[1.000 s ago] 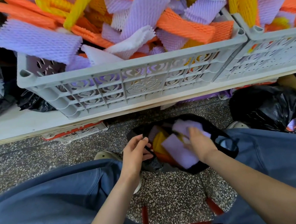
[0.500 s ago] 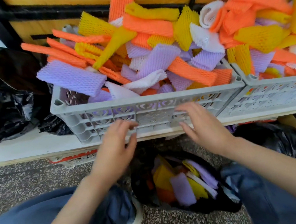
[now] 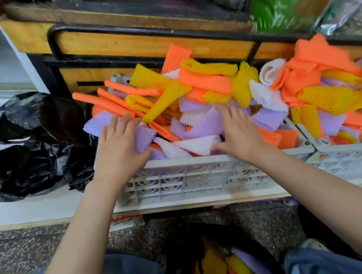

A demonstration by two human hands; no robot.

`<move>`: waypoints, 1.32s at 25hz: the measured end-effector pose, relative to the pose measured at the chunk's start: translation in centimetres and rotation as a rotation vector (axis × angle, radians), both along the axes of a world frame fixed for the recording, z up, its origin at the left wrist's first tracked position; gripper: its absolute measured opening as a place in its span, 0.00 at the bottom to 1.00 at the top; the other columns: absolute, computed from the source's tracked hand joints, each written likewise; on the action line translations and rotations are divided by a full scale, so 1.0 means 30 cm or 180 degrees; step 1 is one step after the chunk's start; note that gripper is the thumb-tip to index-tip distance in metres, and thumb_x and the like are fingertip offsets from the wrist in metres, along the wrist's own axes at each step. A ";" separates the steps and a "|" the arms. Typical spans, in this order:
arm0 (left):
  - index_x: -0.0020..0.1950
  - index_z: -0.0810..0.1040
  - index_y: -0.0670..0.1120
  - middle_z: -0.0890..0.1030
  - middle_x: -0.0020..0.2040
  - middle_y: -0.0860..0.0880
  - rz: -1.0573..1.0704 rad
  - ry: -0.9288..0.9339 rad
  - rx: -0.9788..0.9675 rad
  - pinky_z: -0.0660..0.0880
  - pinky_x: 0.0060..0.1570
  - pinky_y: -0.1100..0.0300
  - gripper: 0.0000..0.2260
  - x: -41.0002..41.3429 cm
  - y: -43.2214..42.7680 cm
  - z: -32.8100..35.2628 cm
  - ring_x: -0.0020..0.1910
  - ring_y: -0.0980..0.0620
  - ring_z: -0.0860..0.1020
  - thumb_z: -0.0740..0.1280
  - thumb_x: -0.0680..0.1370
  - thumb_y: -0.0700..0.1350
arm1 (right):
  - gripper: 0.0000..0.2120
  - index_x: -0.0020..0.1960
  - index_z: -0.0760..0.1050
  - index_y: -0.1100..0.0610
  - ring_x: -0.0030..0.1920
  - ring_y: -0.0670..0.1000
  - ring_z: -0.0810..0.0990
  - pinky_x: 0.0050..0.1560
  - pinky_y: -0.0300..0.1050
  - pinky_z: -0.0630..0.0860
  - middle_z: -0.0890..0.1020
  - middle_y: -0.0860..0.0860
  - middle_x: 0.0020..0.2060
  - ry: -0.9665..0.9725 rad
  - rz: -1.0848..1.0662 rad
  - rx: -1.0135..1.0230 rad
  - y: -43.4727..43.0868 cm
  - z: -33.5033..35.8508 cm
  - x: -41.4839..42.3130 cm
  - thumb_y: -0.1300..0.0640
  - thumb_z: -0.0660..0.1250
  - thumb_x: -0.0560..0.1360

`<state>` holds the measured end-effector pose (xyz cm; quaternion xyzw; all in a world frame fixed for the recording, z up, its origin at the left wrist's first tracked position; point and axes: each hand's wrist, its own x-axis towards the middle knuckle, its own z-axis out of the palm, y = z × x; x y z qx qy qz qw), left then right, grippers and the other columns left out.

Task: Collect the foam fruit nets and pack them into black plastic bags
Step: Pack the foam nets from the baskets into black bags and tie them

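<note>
A grey slatted crate (image 3: pixel 195 181) on a low white shelf is heaped with foam fruit nets (image 3: pixel 205 83) in orange, yellow, purple and white. My left hand (image 3: pixel 119 149) lies flat with fingers spread on purple nets at the crate's front left. My right hand (image 3: pixel 239 129) lies flat on purple and white nets at the front middle. Neither hand grips a net. An open black plastic bag (image 3: pixel 181 251) sits on the floor between my knees, with yellow and purple nets (image 3: pixel 238 267) inside.
A second grey crate (image 3: pixel 351 160) full of nets adjoins on the right. Filled black bags (image 3: pixel 27 145) lie on the shelf to the left. Behind the crates stands a wooden counter (image 3: pixel 140 43) with black metal framing. The floor is speckled stone.
Both hands left the bag on the floor, rose past the crate's front wall and now rest flat on the nets. The view tilted upward.
</note>
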<state>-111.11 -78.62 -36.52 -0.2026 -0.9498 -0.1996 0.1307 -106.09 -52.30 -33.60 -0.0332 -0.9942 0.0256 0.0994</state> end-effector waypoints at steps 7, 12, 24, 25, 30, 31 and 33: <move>0.49 0.74 0.42 0.79 0.42 0.42 0.0677 0.0155 0.1179 0.63 0.37 0.53 0.08 0.003 0.031 0.088 0.44 0.40 0.76 0.64 0.78 0.46 | 0.13 0.53 0.73 0.60 0.51 0.60 0.77 0.36 0.47 0.62 0.80 0.58 0.48 0.0315 -0.0207 -0.0143 -0.017 0.077 0.029 0.51 0.66 0.76; 0.45 0.68 0.46 0.72 0.32 0.54 0.0209 0.0321 0.2837 0.65 0.31 0.64 0.05 0.113 0.122 0.175 0.30 0.60 0.73 0.62 0.80 0.43 | 0.10 0.57 0.72 0.61 0.46 0.49 0.71 0.39 0.39 0.59 0.73 0.48 0.44 0.1476 0.0241 -0.1277 -0.109 0.172 0.103 0.59 0.64 0.77; 0.62 0.74 0.40 0.82 0.55 0.42 -0.0863 -0.2270 0.4647 0.77 0.53 0.52 0.23 0.172 0.292 0.120 0.53 0.47 0.80 0.72 0.68 0.40 | 0.28 0.68 0.68 0.56 0.70 0.44 0.64 0.69 0.35 0.59 0.65 0.49 0.71 0.0308 0.1522 -0.1400 -0.113 0.068 0.220 0.63 0.68 0.69; 0.60 0.74 0.42 0.82 0.54 0.45 -0.0612 -0.2062 0.4456 0.77 0.51 0.53 0.21 0.169 0.298 0.109 0.51 0.49 0.81 0.72 0.69 0.39 | 0.23 0.65 0.71 0.57 0.69 0.44 0.66 0.68 0.36 0.62 0.68 0.49 0.68 0.0366 0.1484 -0.1547 -0.093 0.074 0.226 0.65 0.67 0.70; 0.48 0.75 0.50 0.81 0.44 0.53 -0.0356 -0.1711 0.4284 0.74 0.38 0.67 0.13 0.155 0.298 0.101 0.38 0.62 0.78 0.72 0.71 0.35 | 0.25 0.67 0.67 0.60 0.66 0.55 0.68 0.65 0.43 0.61 0.72 0.56 0.64 0.0611 0.0112 -0.0965 0.127 0.036 0.160 0.55 0.70 0.72; 0.47 0.74 0.50 0.80 0.43 0.53 -0.0345 -0.1670 0.4286 0.74 0.36 0.69 0.13 0.156 0.302 0.102 0.36 0.63 0.78 0.72 0.71 0.35 | 0.32 0.69 0.65 0.61 0.67 0.58 0.66 0.65 0.44 0.60 0.70 0.58 0.66 0.0387 -0.0228 -0.0849 0.174 0.020 0.141 0.54 0.73 0.70; 0.47 0.74 0.49 0.80 0.42 0.53 -0.0277 -0.1622 0.4265 0.73 0.35 0.70 0.12 0.156 0.312 0.099 0.35 0.64 0.77 0.73 0.70 0.36 | 0.42 0.71 0.61 0.62 0.69 0.60 0.64 0.67 0.49 0.60 0.67 0.60 0.68 -0.0056 -0.0694 -0.0631 0.245 -0.008 0.110 0.49 0.77 0.65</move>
